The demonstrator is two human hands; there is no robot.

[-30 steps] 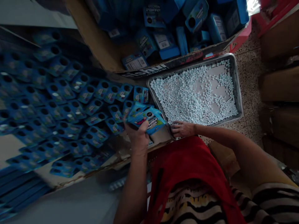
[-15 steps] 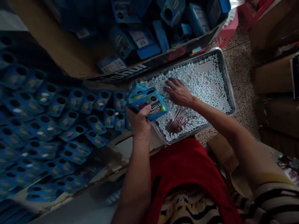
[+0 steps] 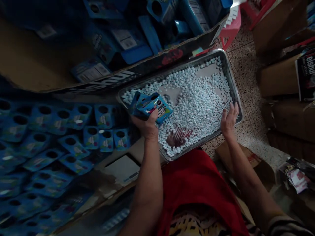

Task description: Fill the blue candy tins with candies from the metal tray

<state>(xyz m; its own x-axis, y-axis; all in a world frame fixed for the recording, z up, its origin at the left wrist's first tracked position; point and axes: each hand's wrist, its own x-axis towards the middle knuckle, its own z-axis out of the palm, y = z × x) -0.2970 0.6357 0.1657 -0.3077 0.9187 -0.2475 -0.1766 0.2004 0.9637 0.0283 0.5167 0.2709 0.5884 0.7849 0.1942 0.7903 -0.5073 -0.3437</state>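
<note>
My left hand is closed on small blue boxes with a round dark hole, held over the left end of a metal tray. The thumb presses on the printed front of the nearest box. Small pale blue pellets cover much of the tray, with bare patches near the left, the bottom left and the top right. At the tray's right front corner is my right hand, its fingers spread over the pellets and rim, holding nothing that shows.
Rows of blue boxes stand on the left. A large cardboard carton of blue boxes borders the tray's far side. A pink stool is behind, and brown cartons line the right.
My right hand has moved from the pellets at the tray's left part to its right front corner. A bare patch now shows there. The view has shifted, and my left hand still holds the boxes.
</note>
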